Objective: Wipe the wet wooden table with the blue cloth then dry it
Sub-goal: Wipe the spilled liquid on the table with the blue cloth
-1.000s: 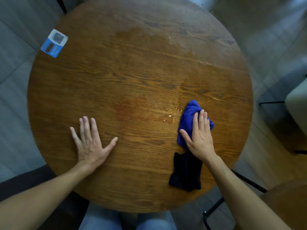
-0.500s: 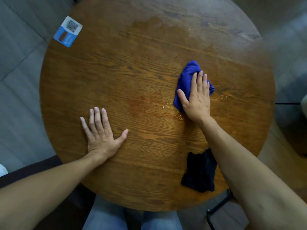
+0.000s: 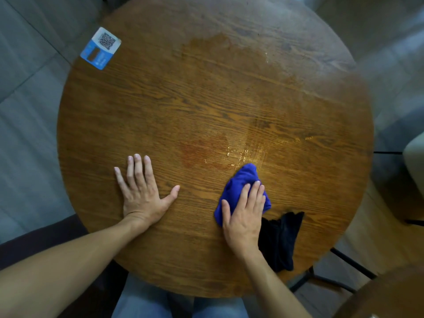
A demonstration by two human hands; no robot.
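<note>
A round wooden table [image 3: 160,99] fills the view. Wet streaks and droplets [image 3: 247,153] glisten near its middle, and a darker damp patch [image 3: 229,49] lies toward the far side. My right hand [image 3: 244,214] presses flat on a bunched blue cloth [image 3: 241,180] near the table's front right, just below the streaks. My left hand [image 3: 142,191] rests palm down on the bare wood at the front left, fingers spread, holding nothing. A black cloth [image 3: 281,239] lies crumpled at the front right edge, partly under my right wrist.
A blue and white card with a QR code [image 3: 101,48] lies at the table's far left edge. Dark metal chair legs [image 3: 348,262] stand by the right side, and another wooden surface [image 3: 390,294] shows at the bottom right corner. Grey floor surrounds the table.
My right hand pushed the blue cloth away across the table, then pulled it back toward me beside the black cloth, leaving fresh streaks. My left hand stayed planted.
</note>
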